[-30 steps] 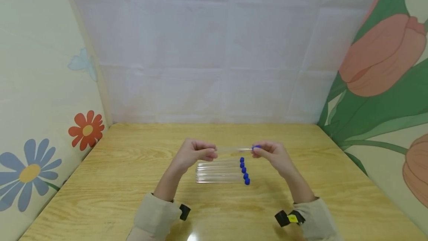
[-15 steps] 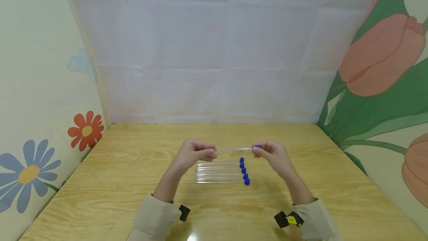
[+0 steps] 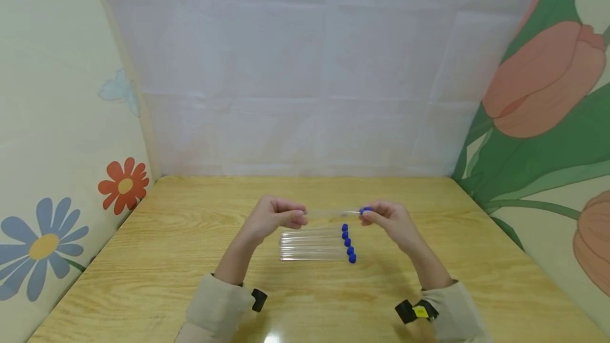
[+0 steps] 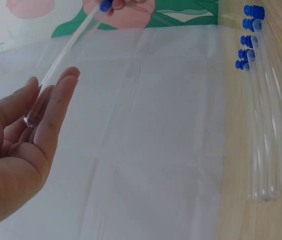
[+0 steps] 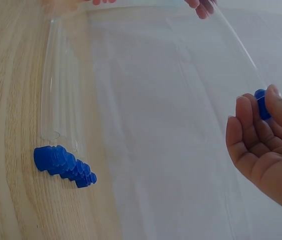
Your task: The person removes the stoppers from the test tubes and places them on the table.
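A clear test tube [image 3: 329, 212] is held level above the table between both hands. My left hand [image 3: 274, 218] pinches its rounded closed end between thumb and fingers, as the left wrist view shows. At the other end my right hand [image 3: 389, 222] pinches a blue stopper [image 5: 263, 104] between thumb and index finger. The stopper meets the tube's mouth; how deep it sits I cannot tell. Below the hands, several more clear test tubes [image 3: 312, 245] lie side by side on the table. Several blue stoppers [image 3: 347, 242] form a row by their mouths.
The wooden table [image 3: 167, 258] extends on all sides of the tubes. A pale cloth [image 3: 305, 68] hangs behind it, with flower-painted panels at left [image 3: 47, 120] and right [image 3: 548, 94]. Black wrist cameras are strapped on both wrists.
The left hand has shifted very slightly left, still pinching the tube's closed end. The right hand stays almost in place on the stopper. The tubes and stoppers on the table have not moved.
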`<state>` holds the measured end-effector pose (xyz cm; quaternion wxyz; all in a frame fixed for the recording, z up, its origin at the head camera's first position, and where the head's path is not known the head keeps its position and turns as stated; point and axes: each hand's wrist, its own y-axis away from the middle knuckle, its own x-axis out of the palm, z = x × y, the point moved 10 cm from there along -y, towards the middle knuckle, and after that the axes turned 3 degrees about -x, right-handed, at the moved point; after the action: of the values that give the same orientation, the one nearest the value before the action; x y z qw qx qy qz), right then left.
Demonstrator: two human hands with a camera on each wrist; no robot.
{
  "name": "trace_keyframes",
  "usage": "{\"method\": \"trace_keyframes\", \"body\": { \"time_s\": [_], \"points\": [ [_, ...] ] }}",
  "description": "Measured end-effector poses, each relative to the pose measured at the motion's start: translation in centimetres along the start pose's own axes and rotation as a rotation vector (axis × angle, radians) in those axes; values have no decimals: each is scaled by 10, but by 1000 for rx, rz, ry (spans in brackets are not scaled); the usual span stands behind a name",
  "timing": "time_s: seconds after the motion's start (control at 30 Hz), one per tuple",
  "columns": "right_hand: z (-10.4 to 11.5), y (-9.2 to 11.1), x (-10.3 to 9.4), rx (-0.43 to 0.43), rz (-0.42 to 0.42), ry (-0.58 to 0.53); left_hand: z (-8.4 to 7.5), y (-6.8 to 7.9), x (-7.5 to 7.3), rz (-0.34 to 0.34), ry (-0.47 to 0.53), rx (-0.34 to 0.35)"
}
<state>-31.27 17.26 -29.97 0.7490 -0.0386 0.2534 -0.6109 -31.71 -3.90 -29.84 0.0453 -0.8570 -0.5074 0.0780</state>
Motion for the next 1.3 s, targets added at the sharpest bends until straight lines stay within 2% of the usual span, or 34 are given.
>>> {"method": "trace_keyframes", "body": {
  "time_s": [0.5, 0.87, 1.3],
  "points": [
    [-3, 0, -5, 9, 17, -67, 4, -4, -4, -62, 27, 3],
    [-6, -1, -12, -14, -8, -103, 10, -12, -7, -104, -24, 20],
    [-5, 0, -8, -52, 39, -126, 25, -25, -14, -153, -109, 6]
  ]
}}
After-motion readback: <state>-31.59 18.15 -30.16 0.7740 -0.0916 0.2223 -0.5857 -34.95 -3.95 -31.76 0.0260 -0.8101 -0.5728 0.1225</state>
